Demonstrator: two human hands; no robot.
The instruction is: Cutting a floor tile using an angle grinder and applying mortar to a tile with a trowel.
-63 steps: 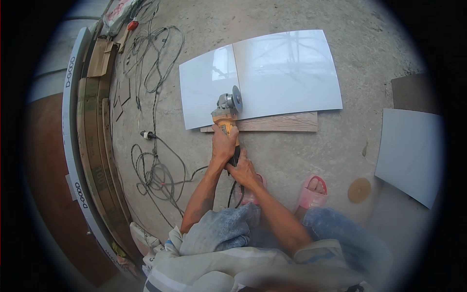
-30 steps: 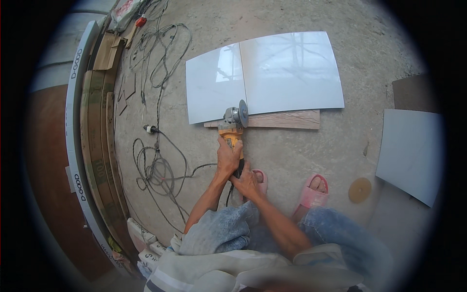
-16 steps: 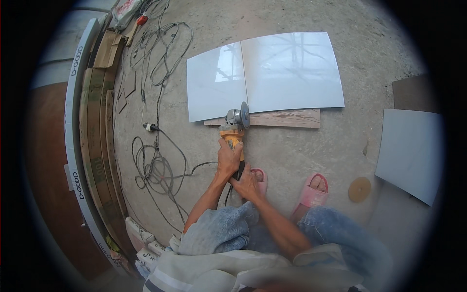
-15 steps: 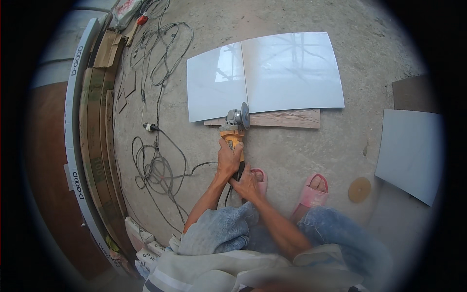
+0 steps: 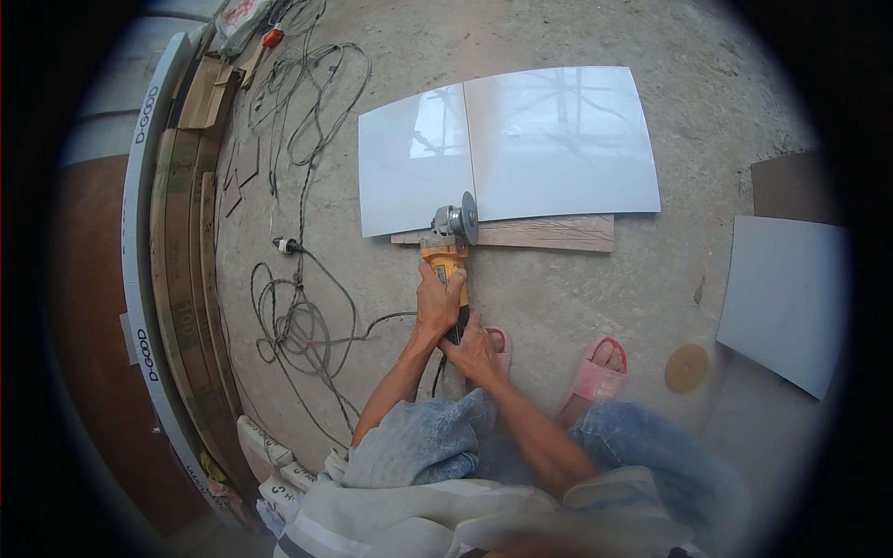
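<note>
Both my hands hold a yellow and grey angle grinder. My left hand is wrapped round its yellow body, and my right hand grips the black rear handle. Its round disc stands on edge at the near edge of a glossy white tile, in line with a thin dark line that runs across the tile to its far edge. Brownish dust lies along that line. Whether the disc touches the tile, I cannot tell. Under the tile's near edge shows a scored wooden-looking board.
Black cables lie coiled on the concrete floor at left, with a plug connection. Long cartons line the left side. At right are another white panel and a tan round disc. My feet wear pink sandals.
The view has shifted slightly, so the tile sits a little lower in it. The grinder's disc has edged slightly farther toward the tile. Both hands keep their grip.
</note>
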